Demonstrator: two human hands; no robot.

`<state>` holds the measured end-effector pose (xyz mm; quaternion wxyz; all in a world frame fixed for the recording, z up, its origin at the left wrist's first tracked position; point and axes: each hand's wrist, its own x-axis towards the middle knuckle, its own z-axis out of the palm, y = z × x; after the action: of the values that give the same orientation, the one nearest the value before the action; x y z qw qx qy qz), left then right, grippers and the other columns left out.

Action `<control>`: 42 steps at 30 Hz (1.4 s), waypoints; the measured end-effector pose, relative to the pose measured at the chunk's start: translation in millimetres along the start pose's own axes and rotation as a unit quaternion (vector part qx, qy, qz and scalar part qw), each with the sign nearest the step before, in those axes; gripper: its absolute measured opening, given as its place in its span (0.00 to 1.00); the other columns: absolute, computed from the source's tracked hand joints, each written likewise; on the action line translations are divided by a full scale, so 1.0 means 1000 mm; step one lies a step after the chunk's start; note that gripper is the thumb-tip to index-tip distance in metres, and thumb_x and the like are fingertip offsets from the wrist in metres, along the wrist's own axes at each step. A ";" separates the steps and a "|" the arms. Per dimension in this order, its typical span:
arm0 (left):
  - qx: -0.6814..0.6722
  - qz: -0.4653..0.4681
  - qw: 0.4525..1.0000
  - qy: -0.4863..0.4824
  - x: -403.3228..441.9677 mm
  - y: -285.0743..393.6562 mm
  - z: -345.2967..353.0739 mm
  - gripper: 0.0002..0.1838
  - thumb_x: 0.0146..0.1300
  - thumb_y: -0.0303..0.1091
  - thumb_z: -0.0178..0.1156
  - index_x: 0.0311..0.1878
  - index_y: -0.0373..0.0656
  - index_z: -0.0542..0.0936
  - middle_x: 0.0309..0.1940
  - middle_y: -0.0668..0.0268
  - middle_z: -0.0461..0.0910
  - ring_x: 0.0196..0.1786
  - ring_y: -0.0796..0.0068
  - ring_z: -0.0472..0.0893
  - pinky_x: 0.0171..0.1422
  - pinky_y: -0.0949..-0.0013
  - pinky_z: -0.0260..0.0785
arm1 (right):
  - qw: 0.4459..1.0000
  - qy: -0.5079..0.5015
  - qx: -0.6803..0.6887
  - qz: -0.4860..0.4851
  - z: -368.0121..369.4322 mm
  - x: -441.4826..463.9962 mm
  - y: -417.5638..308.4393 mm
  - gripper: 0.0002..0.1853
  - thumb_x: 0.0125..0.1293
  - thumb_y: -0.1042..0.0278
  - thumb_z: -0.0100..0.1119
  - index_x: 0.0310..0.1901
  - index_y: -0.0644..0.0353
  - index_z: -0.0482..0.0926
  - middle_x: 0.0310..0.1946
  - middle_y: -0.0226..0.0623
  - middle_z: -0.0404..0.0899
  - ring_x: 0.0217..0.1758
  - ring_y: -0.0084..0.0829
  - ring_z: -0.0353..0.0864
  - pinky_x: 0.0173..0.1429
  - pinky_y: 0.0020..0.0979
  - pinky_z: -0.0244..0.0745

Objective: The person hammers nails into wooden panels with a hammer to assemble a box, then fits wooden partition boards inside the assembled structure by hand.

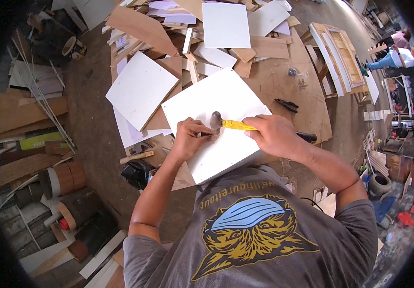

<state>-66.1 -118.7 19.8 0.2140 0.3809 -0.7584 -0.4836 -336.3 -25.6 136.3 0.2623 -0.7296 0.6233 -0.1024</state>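
Note:
A white box-like piece (pixel 212 93) lies in front of me, its broad flat face up and small dark dots along its edges. My right hand (pixel 276 138) is wrapped round the yellow handle of a hammer (pixel 238 125). The hammer's metal head is over the middle of the white face, close to my left fingertips. My left hand (pixel 190 139) is pinched there, low against the surface; whatever is between the fingers is too small or hidden to name. Pliers with dark handles (pixel 286 105) lie on the brown board (pixel 308 91) to the right.
Loose white and brown panels (pixel 226 26) are heaped beyond the box. At left lie a wooden-handled tool (pixel 137 157) and a black plastic bag (pixel 136 174). Farther right stands a wooden frame (pixel 339 57), with other people (pixel 401 55) beyond. Boards and rolls (pixel 67 177) line the left side.

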 end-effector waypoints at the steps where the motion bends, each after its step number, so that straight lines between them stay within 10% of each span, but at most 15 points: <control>1: 0.001 -0.001 1.000 0.003 0.000 -0.001 0.001 0.10 0.54 0.32 0.83 0.40 0.47 0.96 0.27 0.68 0.88 0.34 0.73 0.70 0.43 0.66 0.65 | 1.000 0.010 0.002 -0.006 0.001 0.000 0.001 0.17 0.76 0.61 0.65 0.60 0.59 0.86 0.42 0.46 0.89 0.43 0.49 0.90 0.48 0.47 0.83; 42: 0.039 0.016 0.999 -0.002 0.000 0.006 -0.003 0.09 0.55 0.35 0.82 0.39 0.46 0.96 0.28 0.68 0.88 0.34 0.72 0.73 0.50 0.64 0.67 | 1.000 -0.011 -0.020 -0.010 0.000 0.006 -0.005 0.16 0.75 0.62 0.65 0.59 0.58 0.85 0.39 0.45 0.88 0.39 0.50 0.88 0.44 0.48 0.83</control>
<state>-66.1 -119.0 26.2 0.2052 0.3756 -0.7832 -0.4509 -331.5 -30.8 137.9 0.2533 -0.7422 0.6147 -0.0847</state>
